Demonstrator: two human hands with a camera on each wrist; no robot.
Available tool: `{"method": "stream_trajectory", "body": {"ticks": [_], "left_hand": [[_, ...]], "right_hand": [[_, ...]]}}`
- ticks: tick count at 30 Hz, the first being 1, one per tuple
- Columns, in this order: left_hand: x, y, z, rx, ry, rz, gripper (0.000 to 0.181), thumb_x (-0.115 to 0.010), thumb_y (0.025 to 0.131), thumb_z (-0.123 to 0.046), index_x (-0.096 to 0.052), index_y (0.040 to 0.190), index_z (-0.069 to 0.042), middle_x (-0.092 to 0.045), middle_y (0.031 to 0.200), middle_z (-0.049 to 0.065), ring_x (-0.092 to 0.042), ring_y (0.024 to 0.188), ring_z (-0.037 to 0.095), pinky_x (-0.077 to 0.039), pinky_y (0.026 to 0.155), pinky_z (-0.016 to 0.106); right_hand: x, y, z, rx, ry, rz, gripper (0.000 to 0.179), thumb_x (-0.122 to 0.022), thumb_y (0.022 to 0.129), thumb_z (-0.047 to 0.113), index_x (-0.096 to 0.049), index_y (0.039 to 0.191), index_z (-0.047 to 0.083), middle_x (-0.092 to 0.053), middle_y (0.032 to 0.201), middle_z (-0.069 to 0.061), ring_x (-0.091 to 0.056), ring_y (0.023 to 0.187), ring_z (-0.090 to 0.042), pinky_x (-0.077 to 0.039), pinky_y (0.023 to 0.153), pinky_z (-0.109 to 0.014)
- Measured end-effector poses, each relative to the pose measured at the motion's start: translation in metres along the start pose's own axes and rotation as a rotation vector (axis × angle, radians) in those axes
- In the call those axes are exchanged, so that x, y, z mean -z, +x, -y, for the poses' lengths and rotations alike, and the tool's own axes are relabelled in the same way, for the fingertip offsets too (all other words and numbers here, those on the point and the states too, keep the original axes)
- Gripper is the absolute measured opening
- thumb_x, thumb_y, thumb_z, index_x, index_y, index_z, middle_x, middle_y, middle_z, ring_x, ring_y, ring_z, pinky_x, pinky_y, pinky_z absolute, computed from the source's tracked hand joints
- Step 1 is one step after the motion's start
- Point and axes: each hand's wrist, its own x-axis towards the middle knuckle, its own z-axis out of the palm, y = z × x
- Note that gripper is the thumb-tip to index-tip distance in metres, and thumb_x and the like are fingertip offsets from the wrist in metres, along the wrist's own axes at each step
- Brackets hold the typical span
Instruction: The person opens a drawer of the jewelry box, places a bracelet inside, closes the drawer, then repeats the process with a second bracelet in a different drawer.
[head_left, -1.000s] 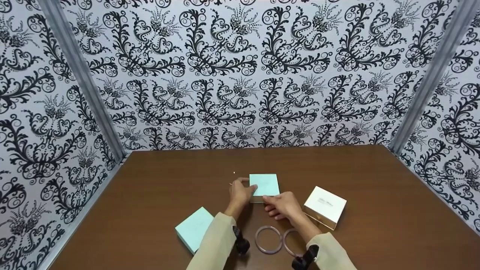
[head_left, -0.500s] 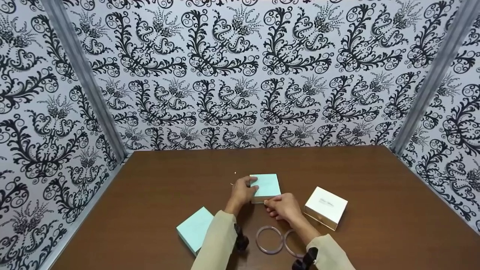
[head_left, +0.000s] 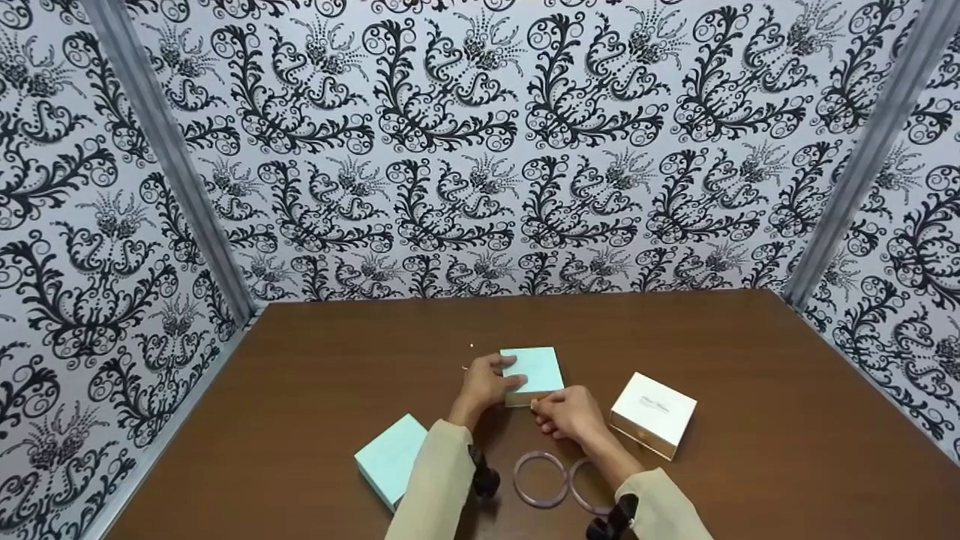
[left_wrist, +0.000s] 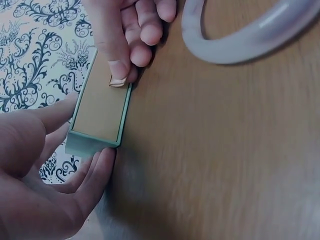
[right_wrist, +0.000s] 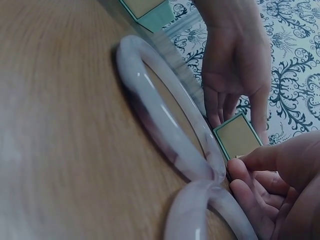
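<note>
A small mint-green drawer box [head_left: 538, 367] with a tan front [left_wrist: 102, 107] rests on the brown table. My left hand [head_left: 484, 382] grips the box from its left side, thumb and a finger showing on its lid. At the front, my right hand [head_left: 574, 412] pinches a small tan pull tab [left_wrist: 118, 82] between thumb and index finger, its other fingers curled below. The drawer front looks flush with the frame. Two pale purple-grey marbled bangles lie nearer the person, touching: the left bangle [right_wrist: 155, 117] and the right bangle [right_wrist: 186, 215], partly under my right forearm.
A white box [head_left: 654, 409] with gold trim stands to the right. Another mint box [head_left: 391, 456] sits at the left, partly behind the left sleeve [head_left: 431, 480]. Two tiny pale bits lie left of the middle box, one a speck [head_left: 472, 346]. Patterned walls enclose the table.
A left finger has come up onto the lid beside the thumb. My right thumb has shifted slightly down from the lid's front edge to the pull tab. The boxes and bangles keep their places.
</note>
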Motion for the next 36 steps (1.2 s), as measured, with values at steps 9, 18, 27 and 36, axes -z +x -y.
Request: {"method": "stream_trajectory", "body": {"ticks": [9,18,27,36], "left_hand": [[-0.0004,-0.0002,-0.0036,0.011,0.018,0.001,0.036,-0.08,0.084,-0.009,-0.071,0.117,0.003,-0.071,0.114,0.022,-0.064,0.098,0.027,-0.055,0.082,0.038],[0.0036,0.0001,-0.0037,0.0,0.015,0.002,0.037,-0.081,0.084,-0.01,-0.071,0.117,0.003,-0.072,0.108,0.021,-0.058,0.086,0.019,-0.053,0.078,0.034],[0.0026,-0.0003,-0.0045,-0.028,0.028,-0.024,0.035,-0.081,0.083,-0.007,-0.071,0.114,0.006,-0.072,0.104,0.023,-0.06,0.083,0.019,-0.054,0.075,0.035],[0.0023,0.0006,-0.003,-0.027,0.0,-0.023,0.036,-0.08,0.083,-0.005,-0.071,0.115,0.006,-0.072,0.11,0.024,-0.065,0.095,0.027,-0.055,0.083,0.04]], "right_hand": [[0.0008,-0.0008,-0.0036,0.005,-0.007,-0.012,0.017,-0.073,0.091,0.018,-0.078,0.082,0.003,-0.07,0.066,-0.003,-0.062,0.054,-0.008,-0.049,0.049,-0.021],[0.0013,0.0,-0.002,-0.001,-0.007,-0.005,0.018,-0.074,0.09,0.019,-0.078,0.082,0.004,-0.07,0.066,-0.002,-0.063,0.055,-0.008,-0.05,0.05,-0.021],[0.0024,0.0002,-0.0015,-0.018,0.001,-0.011,0.017,-0.076,0.087,0.017,-0.079,0.081,0.002,-0.071,0.061,-0.002,-0.065,0.053,-0.008,-0.053,0.05,-0.021],[0.0035,-0.0001,-0.0004,-0.017,-0.01,0.003,0.016,-0.076,0.086,0.016,-0.079,0.081,0.001,-0.072,0.063,-0.004,-0.066,0.055,-0.009,-0.054,0.051,-0.022]]}}
